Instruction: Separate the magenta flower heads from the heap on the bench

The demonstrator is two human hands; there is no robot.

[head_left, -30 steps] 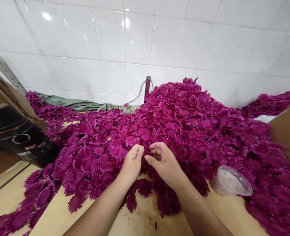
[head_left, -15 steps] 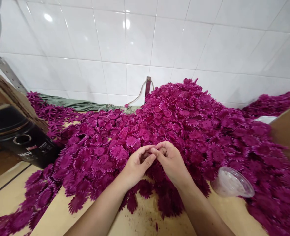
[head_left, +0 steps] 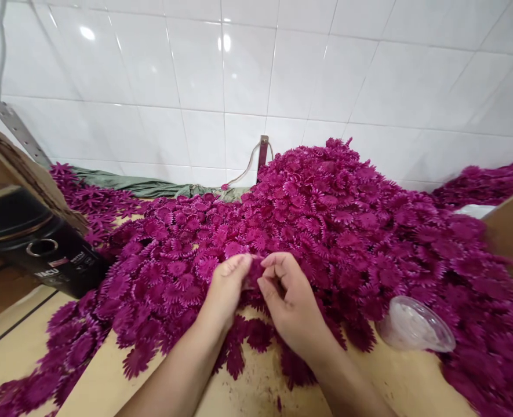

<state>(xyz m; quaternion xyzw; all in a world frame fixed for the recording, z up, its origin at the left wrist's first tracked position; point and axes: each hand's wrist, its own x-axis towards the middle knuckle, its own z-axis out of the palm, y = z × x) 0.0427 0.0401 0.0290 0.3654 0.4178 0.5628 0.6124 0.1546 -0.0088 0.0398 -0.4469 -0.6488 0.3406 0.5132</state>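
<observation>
Over a large heap of magenta artificial flower pieces (head_left: 317, 197), with fringed round petals, my two hands work close together. My left hand (head_left: 230, 284) is closed, its thumb and fingers pinching what looks like a magenta flower piece (head_left: 255, 271); motion blurs its edges. Just right of it, my right hand (head_left: 288, 295) has curled fingers, with thumb and fingertips close to the same piece. Whatever lies between the right fingertips is too small to make out. Bare board (head_left: 247, 394) shows below the hands, dotted with magenta crumbs.
To the right stands a clear plastic tub (head_left: 417, 324) with whitish contents. A black bottle (head_left: 43, 249) leans at the left by cardboard (head_left: 25, 168). Green cloth (head_left: 138, 184) lies along the white tiled wall (head_left: 186, 63). Another cardboard piece (head_left: 512, 237) is at the far right.
My hands, whose fingertips met half a second ago, have drawn slightly apart. The left has turned and shifted left, its thumb now pointing up; magenta shows between them.
</observation>
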